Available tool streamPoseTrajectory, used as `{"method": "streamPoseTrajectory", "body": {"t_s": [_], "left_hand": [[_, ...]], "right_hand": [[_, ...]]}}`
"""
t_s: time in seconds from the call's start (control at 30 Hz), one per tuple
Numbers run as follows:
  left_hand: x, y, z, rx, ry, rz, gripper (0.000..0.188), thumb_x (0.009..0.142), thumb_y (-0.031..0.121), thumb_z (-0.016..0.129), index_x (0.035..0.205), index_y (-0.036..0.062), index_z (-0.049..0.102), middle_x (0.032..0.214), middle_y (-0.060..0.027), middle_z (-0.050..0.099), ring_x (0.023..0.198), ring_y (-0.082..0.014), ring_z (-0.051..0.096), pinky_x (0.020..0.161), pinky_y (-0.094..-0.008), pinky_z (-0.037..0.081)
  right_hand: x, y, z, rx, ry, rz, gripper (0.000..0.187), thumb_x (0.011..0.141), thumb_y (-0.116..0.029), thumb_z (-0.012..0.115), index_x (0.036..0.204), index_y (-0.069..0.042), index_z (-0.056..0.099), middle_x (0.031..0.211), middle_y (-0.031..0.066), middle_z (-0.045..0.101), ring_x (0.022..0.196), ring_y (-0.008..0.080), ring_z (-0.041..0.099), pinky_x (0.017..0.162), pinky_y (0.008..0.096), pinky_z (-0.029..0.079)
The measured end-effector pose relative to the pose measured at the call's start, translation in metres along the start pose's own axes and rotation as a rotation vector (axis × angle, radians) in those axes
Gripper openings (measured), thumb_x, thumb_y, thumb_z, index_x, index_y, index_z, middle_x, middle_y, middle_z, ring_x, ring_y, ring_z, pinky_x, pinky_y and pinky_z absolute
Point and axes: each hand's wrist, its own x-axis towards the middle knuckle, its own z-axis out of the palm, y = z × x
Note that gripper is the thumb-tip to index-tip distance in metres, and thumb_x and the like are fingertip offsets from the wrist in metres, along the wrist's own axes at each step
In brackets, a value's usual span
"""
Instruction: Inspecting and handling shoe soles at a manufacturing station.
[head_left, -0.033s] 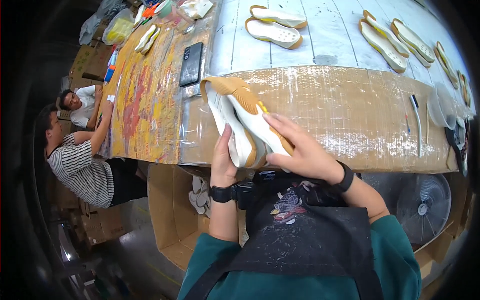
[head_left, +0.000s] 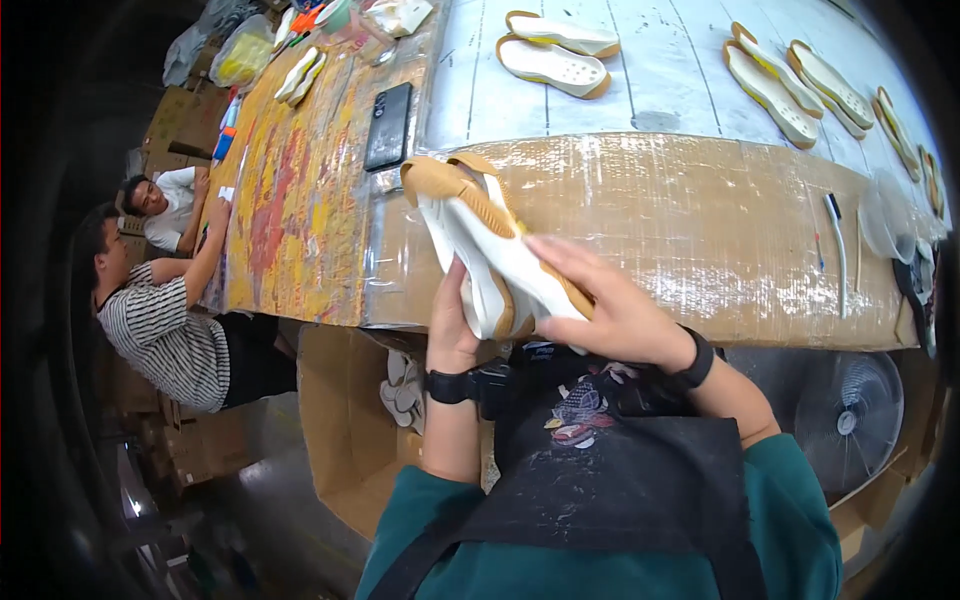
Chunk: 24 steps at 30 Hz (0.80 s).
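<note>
Above the near edge of the bench I hold a pair of white shoe soles [head_left: 515, 262] with tan rubber bottoms and a little yellow on the side. The two lie against each other lengthwise, their toe or heel ends pointing away from me. My left hand [head_left: 455, 325] grips the left one low down, thumb along its side wall. Across the near end of the right one, my right hand [head_left: 622, 310] is closed, thumb pressed at the lower end and fingers on the outer side. My left fingers are mostly hidden underneath.
Several more soles [head_left: 555, 68] lie in pairs on the white, lined surface. A black phone [head_left: 388, 127] rests left of my hands, and a toothbrush-like brush [head_left: 838, 255] at the right. Below stand an open cardboard box [head_left: 345, 430] and a fan [head_left: 846, 422]. Two people [head_left: 150, 320] are at left.
The pair of soles has rolled in my hands, so their outer side walls show more and the hollow inside of the left one shows less. Both hands keep their grip.
</note>
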Motion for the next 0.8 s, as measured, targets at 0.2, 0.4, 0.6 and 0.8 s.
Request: {"method": "streamPoseTrajectory", "body": {"t_s": [0.2, 0.4, 0.6, 0.8], "left_hand": [[-0.007, -0.034, -0.01, -0.173, -0.195, 0.195, 0.048, 0.091, 0.034, 0.037, 0.129, 0.006, 0.03, 0.126, -0.0115, 0.041, 0.113, -0.0226, 0.042, 0.097, -0.0354, 0.033], [-0.001, -0.034, 0.017, -0.528, -0.369, 0.078, 0.069, 0.083, 0.048, 0.041, 0.132, 0.0029, 0.021, 0.126, -0.019, 0.035, 0.106, -0.0336, 0.043, 0.091, -0.0436, 0.037], [-0.016, -0.025, 0.03, -0.52, -0.358, 0.143, 0.07, 0.082, 0.052, 0.039, 0.133, 0.0082, 0.022, 0.128, -0.0186, 0.033, 0.109, -0.0321, 0.042, 0.086, -0.0534, 0.038], [-0.014, -0.034, 0.019, -0.505, -0.572, 0.195, 0.053, 0.09, 0.037, 0.033, 0.132, 0.0059, 0.023, 0.131, -0.0155, 0.032, 0.116, -0.0271, 0.037, 0.097, -0.0408, 0.032]], "right_hand": [[-0.016, -0.021, -0.01, 0.842, -0.072, 0.34, 0.065, 0.07, -0.014, 0.066, 0.128, -0.006, 0.039, 0.12, 0.0097, 0.046, 0.107, 0.0161, 0.045, 0.092, 0.0291, 0.035], [-0.033, -0.022, -0.019, 0.842, 0.322, 0.263, 0.07, 0.071, -0.014, 0.064, 0.13, -0.001, 0.031, 0.122, 0.012, 0.045, 0.11, 0.0164, 0.044, 0.093, 0.0284, 0.034], [-0.035, -0.017, -0.012, 0.484, 0.305, 0.237, 0.07, 0.072, -0.018, 0.065, 0.13, -0.001, 0.031, 0.127, 0.0129, 0.04, 0.116, 0.0186, 0.038, 0.097, 0.03, 0.029], [-0.028, -0.02, 0.004, -0.125, 0.097, -0.015, 0.092, 0.059, -0.032, 0.077, 0.131, -0.002, 0.027, 0.133, 0.0209, 0.027, 0.123, 0.0335, 0.029, 0.1, 0.0383, 0.024]]}}
